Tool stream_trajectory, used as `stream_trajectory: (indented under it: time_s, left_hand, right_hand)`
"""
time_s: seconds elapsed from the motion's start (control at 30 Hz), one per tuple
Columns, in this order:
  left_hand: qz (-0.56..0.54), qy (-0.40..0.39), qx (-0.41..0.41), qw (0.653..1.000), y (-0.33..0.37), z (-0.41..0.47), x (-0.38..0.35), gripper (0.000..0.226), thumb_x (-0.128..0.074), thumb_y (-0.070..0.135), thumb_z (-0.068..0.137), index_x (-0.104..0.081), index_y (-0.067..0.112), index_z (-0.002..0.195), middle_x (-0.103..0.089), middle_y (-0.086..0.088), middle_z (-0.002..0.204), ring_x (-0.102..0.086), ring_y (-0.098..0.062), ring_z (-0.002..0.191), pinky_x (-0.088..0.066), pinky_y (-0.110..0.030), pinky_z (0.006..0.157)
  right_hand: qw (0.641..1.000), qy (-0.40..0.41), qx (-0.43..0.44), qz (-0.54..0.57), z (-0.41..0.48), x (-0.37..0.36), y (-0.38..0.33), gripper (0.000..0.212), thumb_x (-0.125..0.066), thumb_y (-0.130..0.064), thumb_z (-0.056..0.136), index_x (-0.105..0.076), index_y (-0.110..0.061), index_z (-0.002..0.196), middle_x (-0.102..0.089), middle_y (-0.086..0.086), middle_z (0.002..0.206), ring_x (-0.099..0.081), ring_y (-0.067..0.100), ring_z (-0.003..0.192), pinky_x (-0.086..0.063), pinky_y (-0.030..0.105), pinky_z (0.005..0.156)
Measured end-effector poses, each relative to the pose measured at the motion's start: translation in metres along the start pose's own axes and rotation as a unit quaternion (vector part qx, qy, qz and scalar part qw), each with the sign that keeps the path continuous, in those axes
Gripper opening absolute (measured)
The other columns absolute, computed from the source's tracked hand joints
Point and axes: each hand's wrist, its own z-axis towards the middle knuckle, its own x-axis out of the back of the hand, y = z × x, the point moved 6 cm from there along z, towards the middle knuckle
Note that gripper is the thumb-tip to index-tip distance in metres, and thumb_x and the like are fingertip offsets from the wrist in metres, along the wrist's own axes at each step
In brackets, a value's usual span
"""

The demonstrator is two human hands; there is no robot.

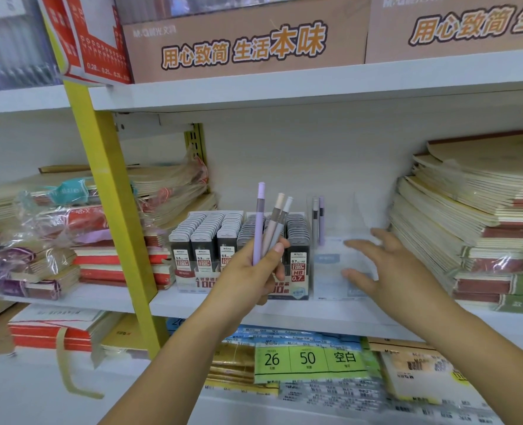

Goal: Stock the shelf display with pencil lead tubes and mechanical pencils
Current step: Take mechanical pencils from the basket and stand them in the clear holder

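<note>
My left hand (254,271) is curled around three mechanical pencils (258,228), one lilac, one beige and one grey with a white cap, held upright with their caps up in front of the display. My right hand (386,265) is spread open, fingers apart and blurred, at the clear pencil holder (330,271); I cannot tell whether it touches it. Two more pencils (318,222), one grey and one lilac, stand at the back left of that holder.

Just left of it sits the tray of lead tubes (205,240), dark tubes packed in rows. Their labels read "0.5" and "100" on the left, "0.7", "100" and "HB 0.7" on the right. Both units stand on the white shelf (192,305).

Stacks of notebooks (468,216) lie to the right, and wrapped notebook bundles (54,240) lie to the left, past a yellow upright (113,210). A brown carton (245,47) on the shelf above reads "M&G" and "用心致简 生活本味". A green label (309,358) below shows "26", "50" and "空白".
</note>
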Motion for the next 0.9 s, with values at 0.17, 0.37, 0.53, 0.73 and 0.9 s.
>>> stream_trajectory:
  time_s: [0.17,0.37,0.53,0.73,0.9]
  left_hand:
    - [-0.028,-0.046,0.000,0.999,0.006,0.002,-0.012,0.019,-0.054,0.032,0.102,-0.070,0.027,0.110,-0.059,0.003,0.067,-0.037,-0.009,0.048,-0.031,-0.018,0.045]
    - [-0.039,-0.090,0.014,0.995,0.008,0.007,-0.027,0.019,-0.056,0.033,0.101,-0.073,0.029,0.108,-0.060,0.003,0.070,-0.041,-0.006,0.051,-0.035,-0.017,0.045]
    - [0.025,-0.024,0.005,0.999,0.008,0.009,-0.010,0.020,-0.051,0.035,0.103,-0.067,0.027,0.113,-0.065,0.004,0.068,-0.041,-0.006,0.046,-0.033,-0.019,0.042]
    - [0.064,0.034,-0.006,0.997,0.006,0.010,0.012,0.014,-0.054,0.037,0.101,-0.063,0.027,0.100,-0.055,0.002,0.065,-0.037,-0.008,0.044,-0.031,-0.021,0.041]
    - [0.046,0.014,-0.010,0.999,0.003,0.009,0.012,0.017,-0.050,0.037,0.103,-0.066,0.031,0.101,-0.053,0.006,0.062,-0.035,-0.007,0.044,-0.030,-0.019,0.040]
  right_hand:
    - [0.960,0.123,0.074,0.240,0.009,0.049,-0.043,0.042,-0.054,-0.041,0.093,-0.051,-0.035,0.134,-0.060,-0.021,0.117,-0.056,0.002,0.109,-0.040,0.015,0.086]
    - [0.819,-0.004,0.041,0.572,0.031,0.036,-0.074,0.033,-0.065,-0.009,0.090,-0.060,-0.021,0.120,-0.077,0.005,0.087,-0.073,0.017,0.074,-0.057,0.021,0.070]
    - [0.804,0.167,0.012,0.571,0.056,0.074,-0.032,0.023,-0.063,-0.005,0.091,-0.052,-0.024,0.099,-0.075,0.009,0.082,-0.072,0.018,0.067,-0.058,0.025,0.063]
    - [0.936,0.111,0.073,0.326,0.091,0.060,-0.023,0.033,-0.068,-0.010,0.088,-0.050,-0.038,0.088,-0.070,0.002,0.079,-0.071,0.016,0.073,-0.058,0.038,0.072]
    - [0.966,0.060,0.109,0.226,0.103,0.026,-0.029,0.032,-0.067,-0.016,0.088,-0.046,-0.039,0.085,-0.068,-0.006,0.078,-0.066,0.004,0.068,-0.052,0.028,0.068]
